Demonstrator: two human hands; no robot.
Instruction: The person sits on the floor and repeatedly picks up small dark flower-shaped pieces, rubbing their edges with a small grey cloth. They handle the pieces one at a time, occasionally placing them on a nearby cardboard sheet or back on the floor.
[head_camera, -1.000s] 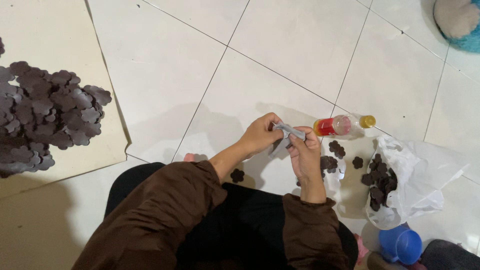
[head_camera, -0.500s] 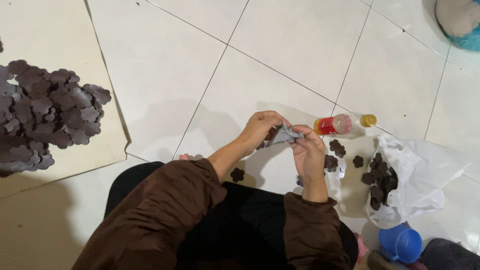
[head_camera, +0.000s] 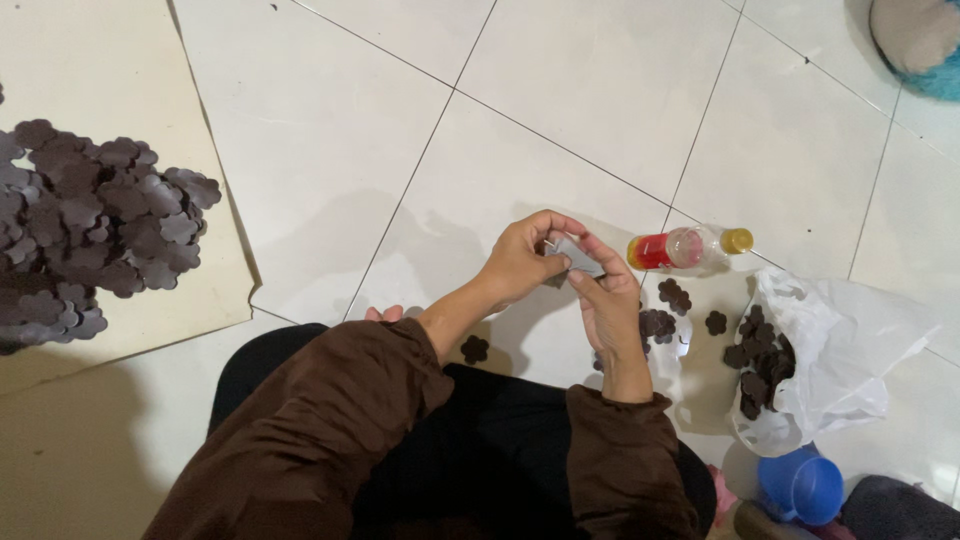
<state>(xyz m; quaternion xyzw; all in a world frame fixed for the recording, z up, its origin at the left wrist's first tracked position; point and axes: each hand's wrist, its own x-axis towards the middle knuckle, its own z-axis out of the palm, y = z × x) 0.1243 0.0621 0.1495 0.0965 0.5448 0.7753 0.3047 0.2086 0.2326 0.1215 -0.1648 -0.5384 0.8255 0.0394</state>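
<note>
a floor of pale square tiles (head_camera: 330, 150) runs under everything, with a cream board (head_camera: 100, 60) laid on it far out to the left of the hands. on that board sits a heap of dark brown flower-shaped cutouts (head_camera: 85, 225), well apart from both hands. since half a second ago the hands have barely shifted; the grey piece between them now shows flatter and more of its face, where before it looked bunched.

the left hand (head_camera: 525, 262) curls in with its fingers pinching the left end of a small grey flat piece (head_camera: 578, 257). the right hand (head_camera: 608, 300) meets it from below, thumb and fingertips nipping the right end, so the piece lies between the two hands and touches both. a single brown cutout (head_camera: 474, 349) lies on the tile just below the left wrist.

right of the hands, near them, a small plastic bottle (head_camera: 688, 247) with red liquid and a yellow cap lies on its side. further right a white plastic bag (head_camera: 850, 350) holds more brown cutouts (head_camera: 755, 365), and a blue cup (head_camera: 803, 487) stands below it.
</note>
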